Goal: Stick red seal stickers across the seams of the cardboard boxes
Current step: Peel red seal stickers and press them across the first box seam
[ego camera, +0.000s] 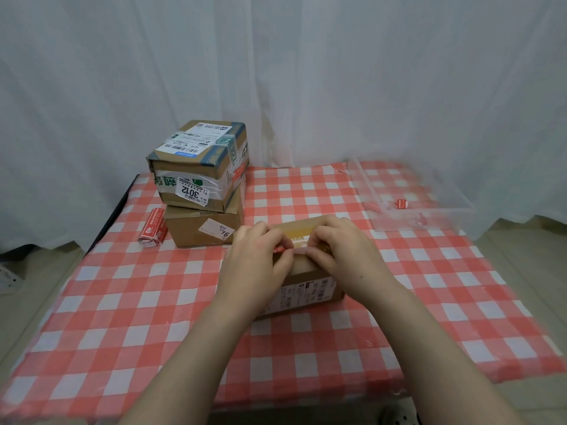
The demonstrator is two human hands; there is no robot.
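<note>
Sticker (pixel 280 248), left hand (pixel 257 259) pinching (right hand (pixel 340 246) too)

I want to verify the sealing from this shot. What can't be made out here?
Head view only.
Top seam of the near box: covered by the left hand and right hand.
The red sticker they pinch: mostly under fingers.
Top of the lower stacked box: hidden by the upper box.
Contents of the clear bin: blurred.
Label print: too small.

A white curtain (pixel 306 72) hangs behind a table (pixel 114 214) draped in red-and-white checked cloth (pixel 122 302), above pale floor (pixel 521 265).
</note>
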